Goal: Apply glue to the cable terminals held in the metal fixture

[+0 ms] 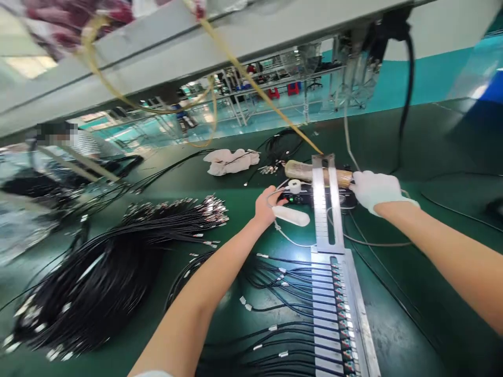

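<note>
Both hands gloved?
No: the right hand wears a white glove, while the left hand shows bare skin.

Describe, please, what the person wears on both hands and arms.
The right hand wears a white glove with a loose cuff. The left hand is ungloved. The left forearm and right forearm look bare; a whitish edge, perhaps a sleeve, crosses the left one.

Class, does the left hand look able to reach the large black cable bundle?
Probably yes: bare green tabletop lies between the left hand and the black cable bundle, nothing visibly blocking.
</note>
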### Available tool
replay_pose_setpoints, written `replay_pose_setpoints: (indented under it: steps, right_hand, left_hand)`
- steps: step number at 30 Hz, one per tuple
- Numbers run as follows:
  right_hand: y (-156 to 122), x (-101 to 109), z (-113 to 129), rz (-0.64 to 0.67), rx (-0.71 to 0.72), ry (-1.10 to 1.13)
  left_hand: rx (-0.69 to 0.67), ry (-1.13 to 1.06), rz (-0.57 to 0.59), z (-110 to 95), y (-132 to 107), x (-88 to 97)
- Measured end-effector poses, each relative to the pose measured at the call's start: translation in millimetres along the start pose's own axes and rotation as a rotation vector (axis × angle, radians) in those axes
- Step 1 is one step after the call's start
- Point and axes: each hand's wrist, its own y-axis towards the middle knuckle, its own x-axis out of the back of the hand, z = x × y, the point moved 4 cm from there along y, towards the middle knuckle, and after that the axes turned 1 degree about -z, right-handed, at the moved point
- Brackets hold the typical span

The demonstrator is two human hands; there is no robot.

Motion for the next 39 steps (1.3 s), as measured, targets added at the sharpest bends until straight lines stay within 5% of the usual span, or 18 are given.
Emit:
replay_pose_setpoints:
  steps: [7, 12, 19, 24, 30, 33, 36, 39]
  right_hand:
    - [16.6, -12.6, -1.1, -0.007, -0.050, 0.031]
    - [10.3, -1.4, -6.2, -0.028, -0.077, 0.017]
    - [-15.5, 9.0, -55.9, -0.016, -0.200, -0.065]
    - [-50.9, 16.2, -87.9, 0.051, -0.261, -0.064]
    - [-121.8, 32.3, -138.5, 0.092, -0.290, -0.073]
    - [-175.8, 33.6, -163.6, 0.072, -0.262, -0.110]
    - [-223.4, 43.9, -181.0, 0.008, -0.207, -0.150]
    - [-251.7, 69.7, -177.7, -0.047, -0.045, -0.146]
  left_hand:
    - [0.020, -0.021, 0.003, 6.5, -1.4, 3.5]
    - [0.026, -0.109, -0.024, -0.6, -5.8, 13.3]
    - [0.099, -0.295, -0.105, -19.3, -62.5, 32.6]
    - [-0.114, -0.326, 0.083, -71.0, -106.3, 49.8]
    - [-0.391, -0.315, 0.201, -149.0, -122.8, 72.5]
    - [-0.555, -0.287, 0.144, -189.8, -128.5, 91.9]
    - [-0.704, -0.240, -0.036, -228.2, -137.2, 123.6]
    - [-0.669, -0.181, -0.106, -257.7, -140.6, 151.6]
